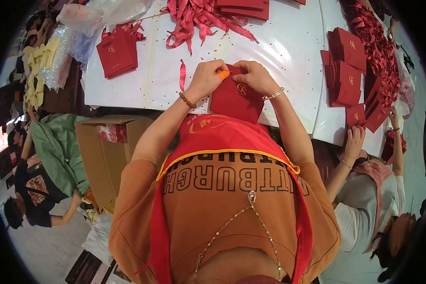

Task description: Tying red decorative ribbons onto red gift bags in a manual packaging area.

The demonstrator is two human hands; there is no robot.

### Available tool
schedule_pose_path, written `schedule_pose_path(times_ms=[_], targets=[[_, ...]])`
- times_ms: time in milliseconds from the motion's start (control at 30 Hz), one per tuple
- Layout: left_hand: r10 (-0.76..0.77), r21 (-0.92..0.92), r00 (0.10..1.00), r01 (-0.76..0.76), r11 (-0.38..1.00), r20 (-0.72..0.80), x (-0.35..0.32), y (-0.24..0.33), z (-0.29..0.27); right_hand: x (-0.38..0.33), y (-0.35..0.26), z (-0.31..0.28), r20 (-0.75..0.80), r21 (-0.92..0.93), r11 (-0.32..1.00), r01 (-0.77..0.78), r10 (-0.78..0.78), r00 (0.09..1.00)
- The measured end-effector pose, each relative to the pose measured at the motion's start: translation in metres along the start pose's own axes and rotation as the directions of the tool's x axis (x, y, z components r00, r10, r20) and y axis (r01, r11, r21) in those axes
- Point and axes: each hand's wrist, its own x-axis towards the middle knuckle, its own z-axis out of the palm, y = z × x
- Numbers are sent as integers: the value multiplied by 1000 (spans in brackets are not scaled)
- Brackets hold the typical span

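A dark red paper bag [234, 103] with a gold emblem lies at the table's near edge, right in front of my body. My left hand [206, 79] pinches its upper left edge, and an orange cover [223, 74], perhaps a finger cot, shows at the thumb. On the upper right edge my right hand [257, 78] is closed, fingers bent over the rim. Whatever lies between the fingertips is hidden. Just left of my left hand, a short red ribbon [182, 75] lies loose on the white table [161, 80].
Finished-looking red bags [118, 54] with ribbons lie at left; a heap of red ribbons [194, 21] is at the far side. More red bags [348, 83] are stacked at right, near a co-worker's hand [354, 139]. An open cardboard box [97, 151] stands below the table at left.
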Motion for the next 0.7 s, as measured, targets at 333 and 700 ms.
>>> schedule_pose_path(times_ms=[333,700], targets=[[71,137,997,-76,988,41,3,7,-6,-4,-3,2,-52,-117,993,26,-32,998],[166,547,984,-171,819,60,4,22,4,-7,-5,12,-169,-236,970,54,-96,981]])
